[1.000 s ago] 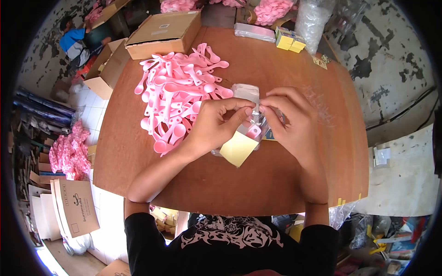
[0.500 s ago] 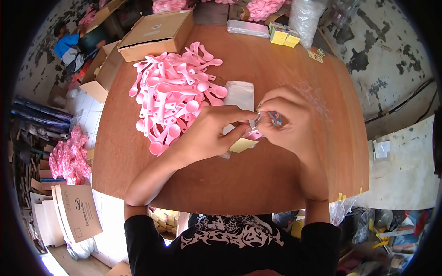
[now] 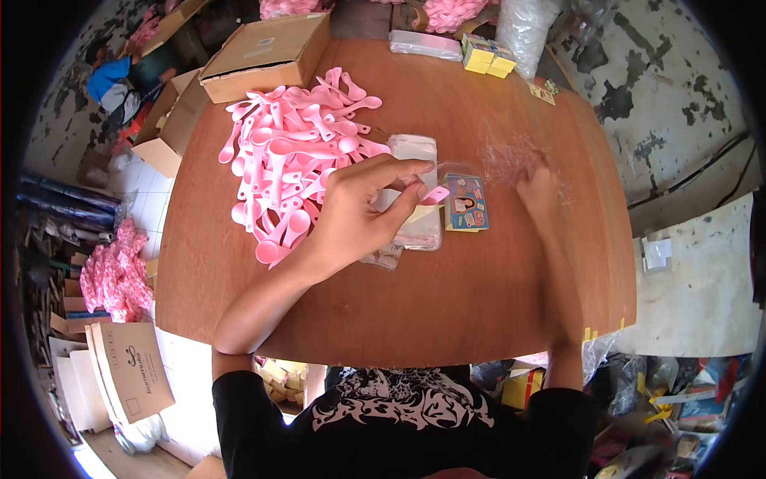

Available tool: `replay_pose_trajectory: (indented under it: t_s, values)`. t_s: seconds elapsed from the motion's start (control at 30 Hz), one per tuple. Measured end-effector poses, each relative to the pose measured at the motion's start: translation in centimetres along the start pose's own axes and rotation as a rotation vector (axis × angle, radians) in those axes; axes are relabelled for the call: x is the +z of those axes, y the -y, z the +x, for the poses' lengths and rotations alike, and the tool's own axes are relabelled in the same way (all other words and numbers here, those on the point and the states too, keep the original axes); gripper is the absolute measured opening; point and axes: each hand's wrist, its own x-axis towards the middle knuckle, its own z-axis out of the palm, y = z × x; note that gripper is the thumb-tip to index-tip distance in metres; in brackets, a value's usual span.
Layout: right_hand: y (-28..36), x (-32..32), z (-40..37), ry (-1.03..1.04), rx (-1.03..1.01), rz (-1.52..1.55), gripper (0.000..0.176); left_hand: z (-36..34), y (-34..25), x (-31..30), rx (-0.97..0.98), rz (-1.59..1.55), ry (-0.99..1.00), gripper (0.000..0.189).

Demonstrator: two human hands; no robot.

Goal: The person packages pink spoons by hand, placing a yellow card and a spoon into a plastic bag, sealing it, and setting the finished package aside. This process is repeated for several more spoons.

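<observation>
My left hand [image 3: 371,203] pinches a pink spoon, its handle end [image 3: 435,195] poking out past the fingertips; the rest is hidden by the hand. Beneath it lie clear plastic packets [image 3: 419,231] on the brown table [image 3: 447,303]. A blue printed card [image 3: 466,203] rests just right of these packets. Farther right, my right hand [image 3: 538,182] is at a heap of thin clear plastic strips [image 3: 507,156]; its fingers are blurred, and whether they grip any is unclear. The pile of pink spoons [image 3: 295,152] spreads to the left of my left hand.
A cardboard box [image 3: 267,52] stands at the table's back left. Yellow card stacks [image 3: 488,56], a flat plastic bundle [image 3: 425,45] and a large clear bag [image 3: 527,32] are at the back. Another person [image 3: 116,84] is at the far left, beside an open carton [image 3: 169,120].
My right hand has left my left hand and moved right to the plastic strips. The blue card, previously in my right hand, now lies on the table.
</observation>
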Motion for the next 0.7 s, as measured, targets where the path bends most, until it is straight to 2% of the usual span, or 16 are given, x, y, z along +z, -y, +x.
replay_pose_trajectory:
  t_s: [0.07,0.1,0.17,0.23,0.27,0.33,0.37,0.5,0.57,0.63,0.67,0.7]
  values:
    - [1.4,-2.1,-0.3,-0.300,-0.090,0.262,0.033,0.1,0.7,0.0,-0.022,0.010,-0.013,0.025]
    - [2.8,-3.7,-0.9,-0.292,-0.082,0.264,0.033,0.0,0.9,0.2,-0.038,0.016,0.002,0.025]
    - [6.3,-7.6,-1.2,0.107,-0.172,1.072,0.036,-0.1,1.1,0.5,-0.065,-0.034,-0.008,0.025]
    - [8.9,-10.2,-1.7,0.216,-0.349,1.181,0.038,-0.2,1.4,0.7,-0.128,-0.135,-0.029,0.024]
    - [10.1,-10.3,-2.1,0.213,-0.345,1.180,0.038,-0.2,1.5,0.7,-0.127,-0.137,-0.026,0.024]
    - [12.0,-10.4,-2.4,0.291,-0.210,1.312,0.029,-0.3,1.5,0.6,-0.154,-0.124,-0.049,0.027]
    - [12.6,-10.8,-2.2,0.281,-0.215,1.370,0.022,-0.4,1.6,0.6,-0.153,-0.120,-0.048,0.027]
    - [13.3,-10.7,-2.4,0.220,-0.156,1.480,0.016,-0.1,1.6,0.3,-0.141,-0.282,-0.099,0.038]
    - [13.2,-11.0,-2.6,0.290,-0.092,1.517,0.016,0.0,1.5,0.4,-0.127,-0.366,-0.106,0.041]
    - [13.3,-11.3,-2.8,0.297,-0.057,1.557,0.016,-0.1,1.5,0.7,-0.302,-0.419,0.093,0.043]
    - [13.3,-11.3,-2.8,0.306,-0.022,1.597,0.017,-0.2,1.6,0.8,-0.301,-0.419,0.093,0.043]
    - [13.2,-11.4,-2.8,0.304,-0.022,1.597,0.017,-0.3,1.7,0.8,-0.353,-0.372,0.174,0.042]
